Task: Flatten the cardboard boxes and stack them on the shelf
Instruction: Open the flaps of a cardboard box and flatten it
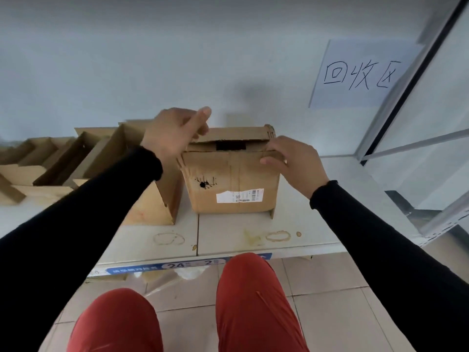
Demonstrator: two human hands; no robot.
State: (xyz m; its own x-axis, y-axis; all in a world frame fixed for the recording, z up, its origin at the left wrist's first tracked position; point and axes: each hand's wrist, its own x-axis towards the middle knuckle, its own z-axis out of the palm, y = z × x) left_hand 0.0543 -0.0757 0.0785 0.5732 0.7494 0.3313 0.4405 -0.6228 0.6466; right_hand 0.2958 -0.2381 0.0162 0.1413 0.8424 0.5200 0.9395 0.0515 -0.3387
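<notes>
A brown cardboard box (232, 182) with a white shipping label and a black smudge stands upright on the white shelf (291, 232). Its top flaps are partly raised, leaving a dark gap. My left hand (175, 133) pinches the far top flap at the box's left corner. My right hand (294, 161) rests fingers-down on the near flap at the right corner. Both arms wear black sleeves.
Several open cardboard boxes (101, 158) stand in a row on the shelf to the left, touching the box in hand. A paper sign (360, 74) hangs on the wall. A metal shelf upright (416, 80) rises at right. Red trouser knees (251, 301) and tiled floor lie below.
</notes>
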